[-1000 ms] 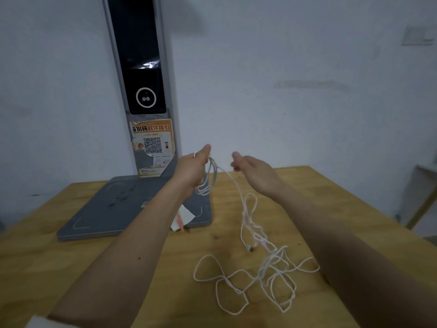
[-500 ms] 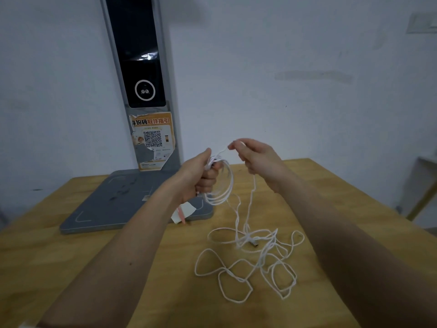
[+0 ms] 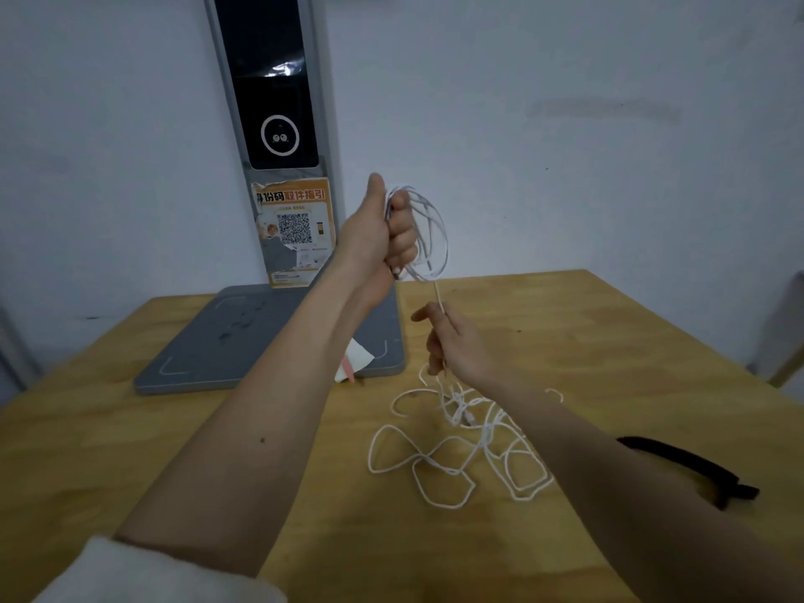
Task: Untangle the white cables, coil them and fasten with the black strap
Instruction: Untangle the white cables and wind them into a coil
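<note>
My left hand (image 3: 383, 237) is raised above the table's far edge, fist closed on several loops of white cable coil (image 3: 428, 235). From the coil one strand drops to my right hand (image 3: 452, 346), which pinches that strand lower down, just above the table. Below it the loose white cable (image 3: 461, 446) lies in tangled loops on the wooden table (image 3: 565, 324). The black strap (image 3: 687, 465) lies flat on the table to the right of my right forearm, partly hidden by it.
A grey device with a flat base plate (image 3: 243, 341) and a tall post (image 3: 274, 124) bearing a QR sticker stands at the table's far left against the wall. A white and pink paper tag (image 3: 354, 363) lies at the base's front edge.
My left hand rose with the coil, which has gained loops. My right hand dropped from beside the coil down along the strand toward the tangle. The black strap came into view.
</note>
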